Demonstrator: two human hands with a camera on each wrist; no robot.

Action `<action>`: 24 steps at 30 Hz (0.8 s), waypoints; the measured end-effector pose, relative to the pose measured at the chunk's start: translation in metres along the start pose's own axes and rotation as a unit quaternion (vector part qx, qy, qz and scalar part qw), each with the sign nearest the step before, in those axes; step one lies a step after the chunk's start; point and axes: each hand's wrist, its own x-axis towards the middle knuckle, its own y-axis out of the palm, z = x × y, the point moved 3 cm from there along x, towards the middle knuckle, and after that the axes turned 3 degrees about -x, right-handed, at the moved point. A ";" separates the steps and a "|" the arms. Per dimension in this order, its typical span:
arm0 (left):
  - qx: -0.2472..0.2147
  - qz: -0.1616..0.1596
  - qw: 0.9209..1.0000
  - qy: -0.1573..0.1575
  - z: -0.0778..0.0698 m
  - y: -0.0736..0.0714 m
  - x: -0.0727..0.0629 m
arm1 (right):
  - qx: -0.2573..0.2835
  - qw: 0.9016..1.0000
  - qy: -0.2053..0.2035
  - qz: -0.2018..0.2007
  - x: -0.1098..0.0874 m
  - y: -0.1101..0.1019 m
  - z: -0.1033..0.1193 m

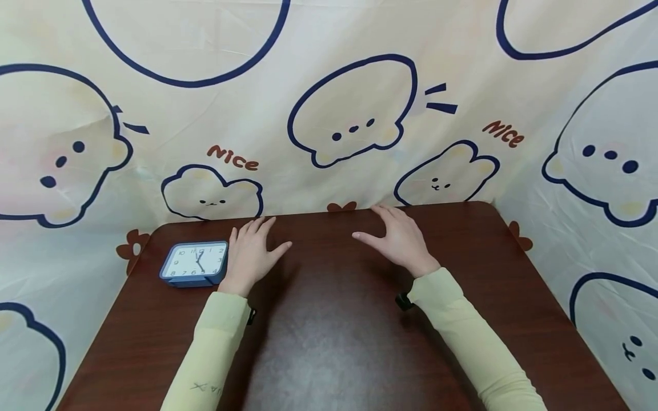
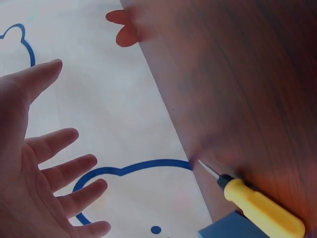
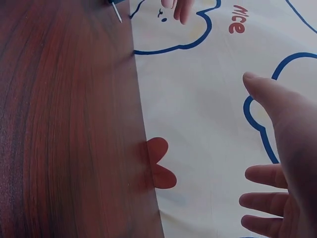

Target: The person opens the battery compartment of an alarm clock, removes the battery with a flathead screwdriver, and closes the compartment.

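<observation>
Left hand (image 1: pixel 249 254) and right hand (image 1: pixel 402 240), fingers apart and gripping nothing, hover near the counter's (image 1: pixel 324 319) far edge, the clock (image 1: pixel 192 262) far left and screwdriver (image 2: pixel 262 207) just beside it ungripped, handling seemingly either unstarted or finished.

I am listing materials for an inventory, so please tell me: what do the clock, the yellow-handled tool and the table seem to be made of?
Clock: probably smooth plastic, judging by its plain blue casing.
Tool: glossy yellow handle, likely plastic, with highlights; thin grey shaft, apparently metal.
Table: dark wood or wood-look laminate; streaky grain, soft sheen.
</observation>
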 end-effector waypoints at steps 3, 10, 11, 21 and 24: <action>0.002 0.003 1.000 -0.008 0.006 -0.002 -0.003 | 0.001 1.000 -0.003 -0.002 -0.002 -0.001 0.001; 0.002 0.005 1.000 -0.024 0.022 -0.007 -0.011 | -0.003 1.000 -0.006 0.001 -0.007 -0.001 0.003; 0.001 0.005 1.000 -0.028 0.024 -0.008 -0.012 | -0.003 1.000 -0.005 0.003 -0.008 -0.001 0.003; 0.005 -0.004 0.998 -0.063 0.051 -0.021 -0.026 | -0.005 1.000 -0.005 0.018 -0.017 0.003 0.003; 0.009 -0.008 0.997 -0.075 0.060 -0.028 -0.030 | -0.004 1.000 -0.004 0.018 -0.020 0.004 0.002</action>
